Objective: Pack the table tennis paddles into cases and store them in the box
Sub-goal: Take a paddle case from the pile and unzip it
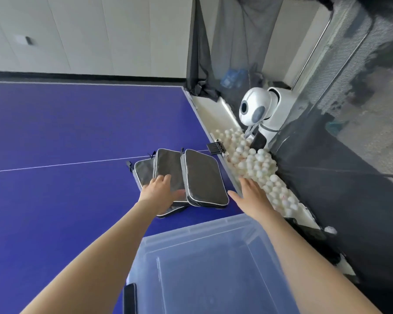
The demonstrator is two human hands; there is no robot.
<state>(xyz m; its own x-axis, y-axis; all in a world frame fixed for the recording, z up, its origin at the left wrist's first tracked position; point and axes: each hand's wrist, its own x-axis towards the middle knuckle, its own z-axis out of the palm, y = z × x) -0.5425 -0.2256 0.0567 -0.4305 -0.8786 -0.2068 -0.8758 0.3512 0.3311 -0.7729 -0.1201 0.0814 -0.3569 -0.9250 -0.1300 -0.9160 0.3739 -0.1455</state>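
- Blue surface point(55, 123) filled most of what I saw, a thin white line crossing it.
- At its near edge stood a clear plastic box point(191, 228).
- Three dark cases point(202, 177) lay overlapped on the surface, just beyond the box.
- White balls point(254, 164) were heaped along the right edge, below a white ball machine point(266, 109).
- My left hand point(161, 191) rested on the cases, fingers spread flat.
- My right hand point(252, 196) hovered just right of them, fingers spread, gripping nothing.

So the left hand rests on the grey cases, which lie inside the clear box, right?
Not quite. The head view shows the grey cases lying on the blue table, beyond the clear box, not inside it. The left hand does rest on them.
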